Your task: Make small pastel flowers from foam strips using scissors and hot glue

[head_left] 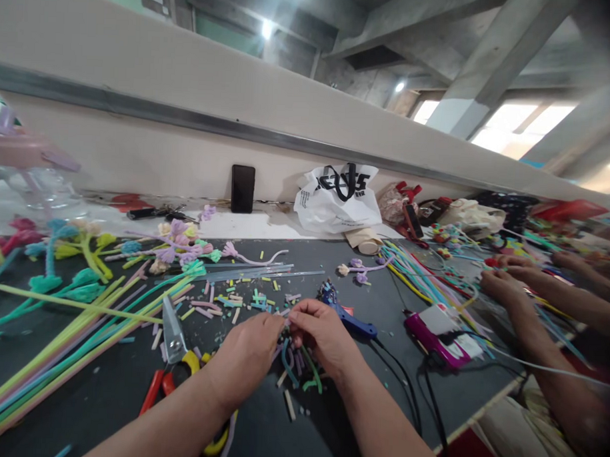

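Observation:
My left hand (250, 353) and my right hand (319, 332) meet over the middle of the dark table. Fingertips of both are pinched together; whatever sits between them is small and mostly hidden. Just below hang or lie curled purple, blue and green strips (300, 361), and I cannot tell whether they are held. A blue glue gun (354, 321) with a black cord lies right of my right hand. Scissors (175, 334) with broad metal blades rest beside my left forearm, near red and yellow handles. Short cut pastel tube pieces (232, 299) are scattered beyond my hands.
Long pastel tubes (75, 340) and tube flowers (177, 244) cover the left side. A black phone (243, 188) leans on the back wall near a white bag (339, 200). At right are a magenta-and-white device (444, 337) with cords and another person's hands (506, 285).

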{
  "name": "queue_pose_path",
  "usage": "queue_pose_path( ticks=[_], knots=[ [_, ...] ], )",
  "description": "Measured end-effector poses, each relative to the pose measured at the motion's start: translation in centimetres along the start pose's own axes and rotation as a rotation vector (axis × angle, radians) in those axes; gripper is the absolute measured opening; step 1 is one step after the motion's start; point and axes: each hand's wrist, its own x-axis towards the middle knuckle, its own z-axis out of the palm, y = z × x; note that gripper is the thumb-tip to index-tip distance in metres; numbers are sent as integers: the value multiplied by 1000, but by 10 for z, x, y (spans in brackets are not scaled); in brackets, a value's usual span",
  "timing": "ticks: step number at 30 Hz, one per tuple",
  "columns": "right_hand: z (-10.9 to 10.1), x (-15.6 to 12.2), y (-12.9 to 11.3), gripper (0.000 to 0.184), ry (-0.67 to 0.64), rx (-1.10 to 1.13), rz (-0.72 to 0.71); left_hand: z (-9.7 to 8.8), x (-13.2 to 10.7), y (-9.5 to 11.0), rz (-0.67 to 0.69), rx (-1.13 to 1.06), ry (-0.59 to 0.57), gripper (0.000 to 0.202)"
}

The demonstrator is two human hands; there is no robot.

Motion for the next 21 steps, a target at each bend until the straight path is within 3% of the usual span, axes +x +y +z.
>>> queue_pose_path(
  ticks=[3,5,8,11,15,21],
  knots=[
    [0,-1,-2,21,-26,6,1,-3,6,1,-35,-211,58,22],
    [0,-2,-5,21,-53,-3,-33,-5,10,0,-149,-451,59,26],
    [-1,-2,-7,24,-40,-45,-117,-7,15,-5,-389,-849,-87,33],
    [-2,-1,-4,26,-9,-120,-153,-10,15,-11,-477,-1139,-236,34],
    [-1,2,0,22,13,-190,-143,-12,13,-14,-487,-1324,-269,29],
    [0,1,-1,21,13,-172,-146,-14,14,-13,-530,-1422,-289,26]
  ],
)
